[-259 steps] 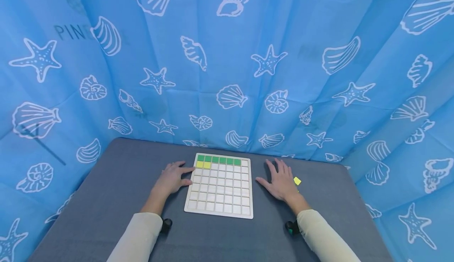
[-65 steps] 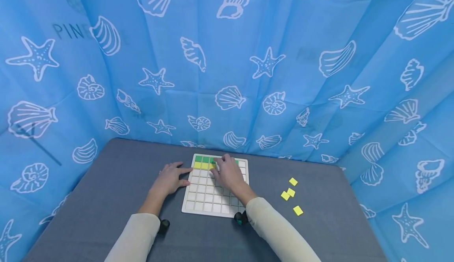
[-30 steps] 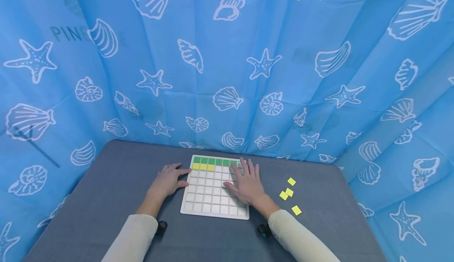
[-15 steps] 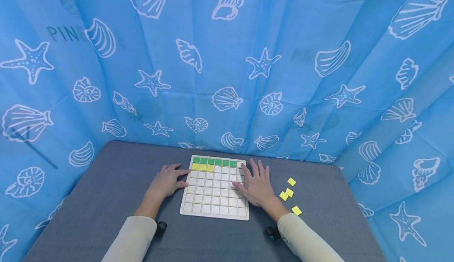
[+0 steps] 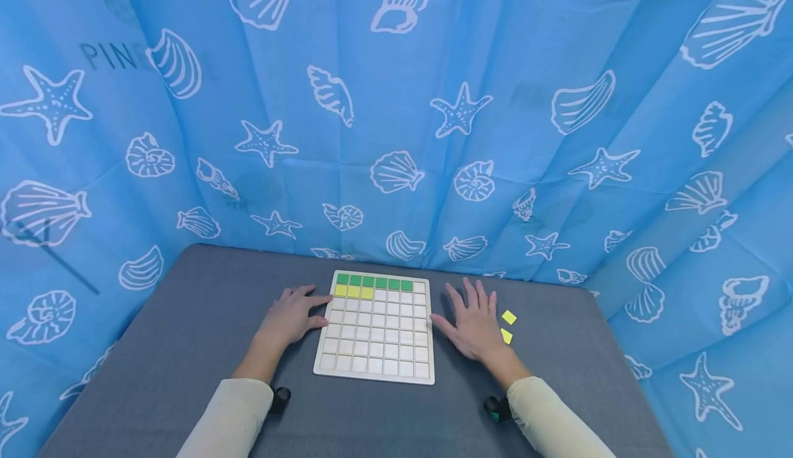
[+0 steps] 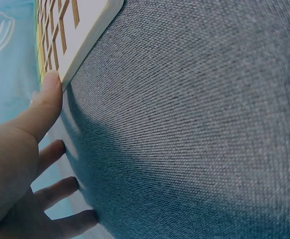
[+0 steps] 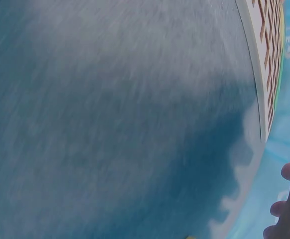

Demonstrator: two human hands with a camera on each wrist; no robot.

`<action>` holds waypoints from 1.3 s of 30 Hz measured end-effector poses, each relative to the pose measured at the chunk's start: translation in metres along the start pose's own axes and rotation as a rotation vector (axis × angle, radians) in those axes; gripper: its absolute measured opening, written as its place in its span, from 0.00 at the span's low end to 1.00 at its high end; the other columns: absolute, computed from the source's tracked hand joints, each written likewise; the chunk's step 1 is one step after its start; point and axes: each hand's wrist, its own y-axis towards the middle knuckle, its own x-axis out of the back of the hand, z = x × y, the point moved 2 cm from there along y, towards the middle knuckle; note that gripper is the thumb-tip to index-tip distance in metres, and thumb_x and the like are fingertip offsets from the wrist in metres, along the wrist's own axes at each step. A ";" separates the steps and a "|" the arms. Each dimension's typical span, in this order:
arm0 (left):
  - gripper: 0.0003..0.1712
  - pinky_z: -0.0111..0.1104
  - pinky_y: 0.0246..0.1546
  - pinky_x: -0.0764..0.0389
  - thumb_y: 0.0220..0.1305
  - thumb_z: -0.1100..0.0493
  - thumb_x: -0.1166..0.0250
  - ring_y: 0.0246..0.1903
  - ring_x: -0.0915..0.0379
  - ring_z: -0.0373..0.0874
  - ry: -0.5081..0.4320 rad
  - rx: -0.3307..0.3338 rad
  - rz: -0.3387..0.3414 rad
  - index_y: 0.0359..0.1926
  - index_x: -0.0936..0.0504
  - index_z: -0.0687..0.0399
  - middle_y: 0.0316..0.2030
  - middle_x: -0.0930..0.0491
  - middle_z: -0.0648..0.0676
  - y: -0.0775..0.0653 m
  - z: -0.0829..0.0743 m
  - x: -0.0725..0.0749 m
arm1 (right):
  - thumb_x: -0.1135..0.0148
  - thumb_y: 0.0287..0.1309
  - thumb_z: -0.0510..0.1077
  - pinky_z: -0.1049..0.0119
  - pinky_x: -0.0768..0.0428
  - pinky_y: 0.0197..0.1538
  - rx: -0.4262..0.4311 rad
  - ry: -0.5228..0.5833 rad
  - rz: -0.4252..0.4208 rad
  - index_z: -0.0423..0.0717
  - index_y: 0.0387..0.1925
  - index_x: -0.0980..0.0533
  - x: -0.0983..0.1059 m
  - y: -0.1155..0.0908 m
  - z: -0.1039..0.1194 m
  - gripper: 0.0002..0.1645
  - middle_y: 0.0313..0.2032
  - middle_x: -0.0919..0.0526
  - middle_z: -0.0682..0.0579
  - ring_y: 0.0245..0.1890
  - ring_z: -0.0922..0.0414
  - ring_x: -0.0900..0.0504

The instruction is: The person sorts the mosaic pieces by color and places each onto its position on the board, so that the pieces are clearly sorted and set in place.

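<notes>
A pale square grid board lies on the grey table. Along its far row sit several green square tiles, with the far right cell bare of green. Three yellow tiles fill the left end of the second row. My left hand touches the board's left edge with thumb and index finger; in the left wrist view the thumb rests at the board's rim. To the right of the board, my right hand is spread and holds nothing. Loose yellow tiles lie just beyond it, some hidden behind the hand and wrist.
The grey cloth-covered table runs back to a blue curtain with white shell and starfish prints. Each wrist carries a small black camera. The right wrist view is blurred.
A third yellow tile joined the second row, placed by my right hand. Since then that hand has drawn back rightward off the board, covering some loose tiles. My left hand stays at the edge.
</notes>
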 end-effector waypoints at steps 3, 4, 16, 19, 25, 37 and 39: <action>0.33 0.70 0.65 0.34 0.66 0.46 0.31 0.73 0.43 0.72 -0.004 -0.010 -0.004 0.71 0.26 0.38 0.75 0.35 0.63 0.000 0.000 0.001 | 0.47 0.65 0.75 0.25 0.60 0.76 -0.026 0.004 0.009 0.49 0.77 0.39 0.004 -0.002 -0.010 0.51 0.78 0.46 0.33 0.79 0.30 0.54; 0.33 0.70 0.65 0.34 0.66 0.45 0.32 0.73 0.43 0.73 -0.002 -0.013 -0.006 0.71 0.26 0.38 0.75 0.35 0.63 -0.001 0.000 0.001 | 0.47 0.65 0.75 0.25 0.60 0.76 -0.035 0.003 0.007 0.49 0.77 0.40 0.005 -0.002 -0.014 0.51 0.78 0.46 0.33 0.79 0.30 0.54; 0.33 0.70 0.63 0.32 0.67 0.45 0.32 0.72 0.42 0.72 0.020 -0.013 -0.003 0.72 0.26 0.37 0.75 0.36 0.63 0.000 -0.001 0.000 | 0.49 0.69 0.73 0.24 0.59 0.75 -0.130 -0.012 0.031 0.45 0.79 0.44 0.025 -0.014 -0.042 0.52 0.78 0.49 0.30 0.78 0.27 0.55; 0.33 0.70 0.63 0.32 0.67 0.45 0.32 0.72 0.41 0.72 0.020 -0.010 -0.003 0.72 0.26 0.37 0.75 0.36 0.63 0.000 0.000 -0.001 | 0.50 0.70 0.72 0.24 0.57 0.75 -0.132 0.006 0.029 0.44 0.79 0.44 0.027 -0.017 -0.050 0.50 0.77 0.48 0.28 0.78 0.27 0.55; 0.33 0.70 0.63 0.31 0.67 0.45 0.32 0.72 0.41 0.72 0.017 -0.007 -0.008 0.71 0.26 0.37 0.75 0.36 0.63 0.000 0.000 -0.001 | 0.54 0.74 0.69 0.24 0.48 0.72 -0.140 0.093 0.047 0.44 0.80 0.47 0.030 -0.023 -0.069 0.47 0.76 0.50 0.27 0.76 0.25 0.54; 0.33 0.69 0.64 0.33 0.67 0.45 0.32 0.73 0.42 0.72 0.014 0.001 0.005 0.72 0.26 0.37 0.75 0.36 0.63 0.001 0.000 -0.002 | 0.44 0.75 0.57 0.25 0.39 0.65 -0.207 0.250 0.023 0.42 0.74 0.37 0.034 -0.034 -0.101 0.37 0.72 0.43 0.25 0.71 0.25 0.46; 0.33 0.69 0.65 0.33 0.67 0.45 0.32 0.73 0.42 0.72 0.013 -0.001 0.002 0.72 0.26 0.38 0.75 0.36 0.63 0.002 0.000 -0.002 | 0.43 0.74 0.55 0.25 0.38 0.66 -0.221 0.260 0.031 0.41 0.73 0.35 0.033 -0.035 -0.104 0.35 0.71 0.42 0.25 0.71 0.26 0.46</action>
